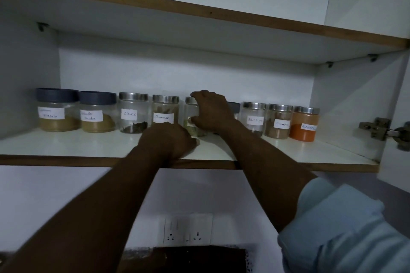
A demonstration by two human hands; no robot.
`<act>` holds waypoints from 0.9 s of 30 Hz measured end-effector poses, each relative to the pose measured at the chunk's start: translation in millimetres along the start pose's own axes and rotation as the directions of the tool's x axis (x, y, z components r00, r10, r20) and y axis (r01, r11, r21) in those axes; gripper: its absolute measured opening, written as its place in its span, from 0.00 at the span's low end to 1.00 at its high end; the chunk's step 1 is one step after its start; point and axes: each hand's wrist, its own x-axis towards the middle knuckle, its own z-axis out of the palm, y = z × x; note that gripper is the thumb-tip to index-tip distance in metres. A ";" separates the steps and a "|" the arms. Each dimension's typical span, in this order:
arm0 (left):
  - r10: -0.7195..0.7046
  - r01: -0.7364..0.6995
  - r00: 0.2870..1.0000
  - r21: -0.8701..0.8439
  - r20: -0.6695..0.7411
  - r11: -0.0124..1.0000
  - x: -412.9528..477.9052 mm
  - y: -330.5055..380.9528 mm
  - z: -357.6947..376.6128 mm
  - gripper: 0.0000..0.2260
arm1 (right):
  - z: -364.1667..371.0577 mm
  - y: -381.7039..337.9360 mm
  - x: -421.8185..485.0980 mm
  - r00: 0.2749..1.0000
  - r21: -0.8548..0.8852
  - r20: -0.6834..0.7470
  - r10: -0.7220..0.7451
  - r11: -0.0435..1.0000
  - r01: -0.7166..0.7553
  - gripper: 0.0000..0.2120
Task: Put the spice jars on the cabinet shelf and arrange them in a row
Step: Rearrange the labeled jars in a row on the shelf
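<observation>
Right hand (213, 113) is gripping the mid-row jar (192, 127): fingers curling over its steel lid, thumb wrapping the glass side. The label is hidden behind my hand, and I'm seeing greenish contents at the bottom. The jar is standing upright on the cabinet shelf (88, 146), slotting between the Cinnamon jar (165, 111) on its left and a dark-lidded jar (235, 107) on its right that's mostly hidden by my hand. My grip is coming in from the right, so the jar lies left of my palm with its long axis vertical. Left hand (168, 137) is resting knuckles-up on the shelf just in front of the Cinnamon jar, fingers curling under, nothing visible in it. Can't tell if it's touching the held jar's base. My guess is only small nudges toward the back wall are needed to line this one up with its neighbours. The right hand is doing that; the left is just bracing.
</observation>
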 end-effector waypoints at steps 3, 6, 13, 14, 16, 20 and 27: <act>0.009 -0.009 1.000 0.007 -0.019 1.000 1.6 -2.7 3.6 0.28 | 5.9 -1.0 5.9 0.999 0.005 0.009 0.039 0.999 -0.039 0.38; 0.003 -0.002 1.000 0.023 -0.017 1.000 5.8 -3.1 6.1 0.28 | 8.3 2.8 10.6 0.998 0.026 0.025 0.059 0.998 -0.060 0.37; -0.010 0.010 0.997 -0.001 -0.074 1.000 9.0 -5.9 10.8 0.30 | 13.1 1.8 8.7 0.997 0.031 0.017 0.070 0.997 -0.070 0.39; -0.006 0.005 0.995 -0.015 -0.098 1.000 7.7 -6.3 10.1 0.29 | 12.5 0.9 6.4 0.998 0.040 0.002 0.065 0.997 -0.065 0.39; -0.008 -0.002 0.989 -0.067 -0.148 0.998 3.6 -11.2 8.4 0.26 | 9.0 -2.9 3.2 0.996 0.083 -0.066 0.058 0.995 -0.052 0.39; -0.097 0.081 0.983 -0.108 -0.156 0.991 -8.6 -47.7 -1.9 0.21 | -4.6 -27.7 10.4 0.978 0.200 -0.200 0.051 0.980 -0.010 0.34; -0.145 0.134 0.976 -0.077 -0.162 0.988 -13.9 -68.8 -4.0 0.17 | 3.4 -75.6 36.5 0.999 0.008 -0.001 -0.039 0.999 0.039 0.35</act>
